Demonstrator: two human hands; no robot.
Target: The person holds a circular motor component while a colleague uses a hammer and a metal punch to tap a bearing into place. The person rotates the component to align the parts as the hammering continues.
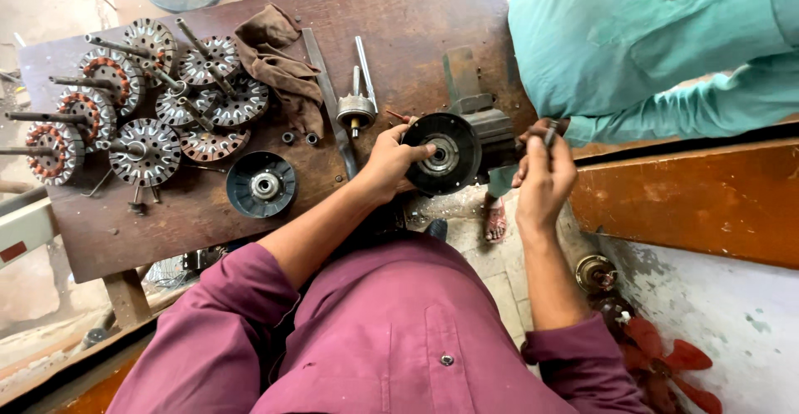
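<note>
My left hand [389, 161] grips the rim of a black round motor end cover [441, 154] with a silver bearing at its centre, held at the edge of the brown workbench [399, 14]. The cover sits against a dark grey vise-like block [491, 135]. Just right of it, my right hand [543, 177] is closed around a thin dark tool [550, 136] that points upward. Another person's hand [541, 127] reaches in close beside my right hand.
Several fan stators and rotors with shafts [141, 98] crowd the bench's left. A second black cover [262, 184], a brown rag [283, 69], a metal bar [329, 98] and a small rotor [356, 110] lie mid-bench. A person in a teal shirt [649, 39] stands at right. Red fan blades [674, 364] lie below.
</note>
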